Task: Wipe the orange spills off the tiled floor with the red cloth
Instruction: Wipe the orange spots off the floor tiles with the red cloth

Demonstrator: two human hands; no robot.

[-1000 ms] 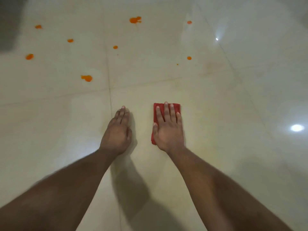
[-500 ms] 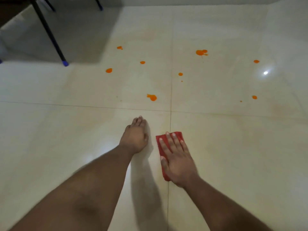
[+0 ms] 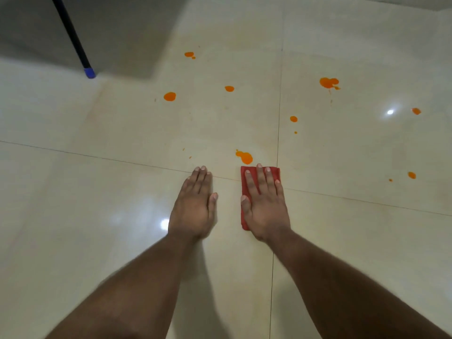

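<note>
My right hand (image 3: 265, 204) lies flat with straight fingers on the folded red cloth (image 3: 244, 178), pressing it to the cream tiled floor (image 3: 122, 192). The cloth's far edge sits just short of the nearest orange spill (image 3: 245, 157). My left hand (image 3: 194, 206) rests flat on the bare tile to the left of the cloth, fingers straight. Several more orange spills dot the tiles beyond: a round one (image 3: 169, 96), a small one (image 3: 229, 88), a big splash (image 3: 329, 82) and others to the right (image 3: 412, 175).
A dark furniture leg with a blue foot (image 3: 89, 72) stands at the far left, with a grey shadowed patch behind it. Ceiling lights glare off the glossy tiles (image 3: 389, 112). Dark grout lines cross near my hands.
Both hands and the cloth have slid forward along the floor toward the spills. The nearest spill now lies right at the cloth's far edge.
</note>
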